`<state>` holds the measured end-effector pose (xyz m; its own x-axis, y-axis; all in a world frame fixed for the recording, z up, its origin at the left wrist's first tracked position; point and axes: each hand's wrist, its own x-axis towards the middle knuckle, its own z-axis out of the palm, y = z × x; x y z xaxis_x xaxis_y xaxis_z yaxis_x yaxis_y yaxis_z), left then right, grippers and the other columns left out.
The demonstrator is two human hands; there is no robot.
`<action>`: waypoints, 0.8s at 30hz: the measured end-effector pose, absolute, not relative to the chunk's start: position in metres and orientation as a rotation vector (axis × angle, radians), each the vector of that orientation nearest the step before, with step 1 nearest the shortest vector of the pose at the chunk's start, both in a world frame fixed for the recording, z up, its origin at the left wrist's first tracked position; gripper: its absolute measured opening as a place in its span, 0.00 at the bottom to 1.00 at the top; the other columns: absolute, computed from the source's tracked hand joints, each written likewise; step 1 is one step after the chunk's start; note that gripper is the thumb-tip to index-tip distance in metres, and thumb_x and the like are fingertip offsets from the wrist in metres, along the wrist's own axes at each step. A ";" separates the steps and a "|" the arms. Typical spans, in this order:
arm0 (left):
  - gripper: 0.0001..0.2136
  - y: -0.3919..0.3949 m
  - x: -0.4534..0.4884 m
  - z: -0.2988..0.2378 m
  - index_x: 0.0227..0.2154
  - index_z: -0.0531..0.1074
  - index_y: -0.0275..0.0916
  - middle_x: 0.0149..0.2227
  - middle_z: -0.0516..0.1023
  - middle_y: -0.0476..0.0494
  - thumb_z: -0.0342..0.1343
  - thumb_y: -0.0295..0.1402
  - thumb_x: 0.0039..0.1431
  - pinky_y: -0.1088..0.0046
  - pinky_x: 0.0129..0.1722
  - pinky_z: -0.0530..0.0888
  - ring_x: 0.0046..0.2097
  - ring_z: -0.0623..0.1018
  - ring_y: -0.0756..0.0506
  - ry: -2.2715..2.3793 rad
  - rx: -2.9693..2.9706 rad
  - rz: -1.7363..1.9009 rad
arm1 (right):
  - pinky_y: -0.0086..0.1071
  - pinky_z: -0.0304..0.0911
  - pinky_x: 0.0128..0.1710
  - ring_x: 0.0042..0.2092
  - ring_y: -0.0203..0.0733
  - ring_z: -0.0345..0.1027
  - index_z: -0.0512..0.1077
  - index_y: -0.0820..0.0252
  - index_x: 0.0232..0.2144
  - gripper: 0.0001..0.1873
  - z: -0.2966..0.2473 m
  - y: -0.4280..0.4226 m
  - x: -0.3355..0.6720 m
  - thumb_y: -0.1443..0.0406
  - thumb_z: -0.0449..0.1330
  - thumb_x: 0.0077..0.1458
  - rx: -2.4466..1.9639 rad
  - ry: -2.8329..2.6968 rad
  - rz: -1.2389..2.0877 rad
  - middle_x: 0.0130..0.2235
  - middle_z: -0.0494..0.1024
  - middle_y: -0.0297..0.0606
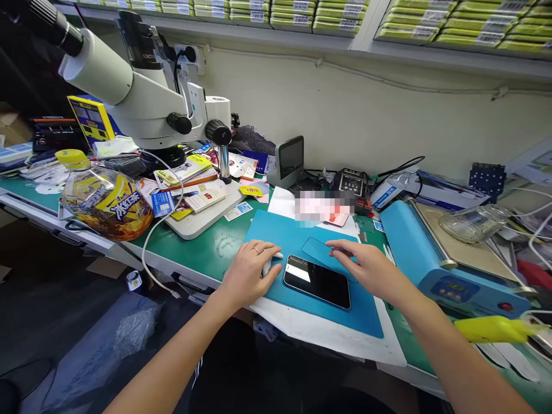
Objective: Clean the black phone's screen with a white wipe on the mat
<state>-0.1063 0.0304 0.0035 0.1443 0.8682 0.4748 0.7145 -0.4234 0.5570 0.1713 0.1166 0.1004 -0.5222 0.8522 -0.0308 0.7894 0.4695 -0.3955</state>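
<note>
A black smartphone lies screen up on a blue work mat. My left hand rests on the mat just left of the phone, fingers curled over a small white object that I cannot make out. My right hand hovers over the phone's far right corner, fingers stretched out flat. Its fingertips touch a thin translucent blue film lying on the mat behind the phone.
A white microscope stands at the back left, with a lying bottle of iced tea before it. A blue laminating machine sits to the right, a glass jar beyond it, a yellow tool at the near right.
</note>
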 end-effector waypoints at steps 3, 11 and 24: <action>0.14 0.030 -0.107 0.005 0.56 0.74 0.42 0.53 0.81 0.40 0.55 0.35 0.70 0.52 0.58 0.72 0.56 0.76 0.36 1.541 2.224 1.147 | 0.48 0.77 0.46 0.49 0.54 0.81 0.81 0.55 0.49 0.21 0.093 0.106 0.175 0.53 0.52 0.68 -1.347 -2.538 0.461 0.49 0.86 0.43; 0.25 0.032 -0.114 0.020 0.63 0.68 0.41 0.58 0.79 0.38 0.59 0.46 0.68 0.52 0.65 0.68 0.60 0.74 0.36 1.375 2.270 0.898 | 0.42 0.77 0.42 0.42 0.47 0.80 0.80 0.59 0.45 0.11 0.044 0.060 0.167 0.69 0.57 0.68 -0.837 -2.430 -0.107 0.42 0.86 0.44; 0.33 0.076 -0.095 0.037 0.68 0.64 0.43 0.60 0.77 0.36 0.61 0.51 0.66 0.57 0.58 0.73 0.62 0.73 0.34 1.172 2.368 0.473 | 0.42 0.78 0.44 0.44 0.47 0.80 0.79 0.61 0.46 0.10 0.023 0.046 0.165 0.72 0.60 0.65 -0.740 -2.395 -0.204 0.43 0.86 0.46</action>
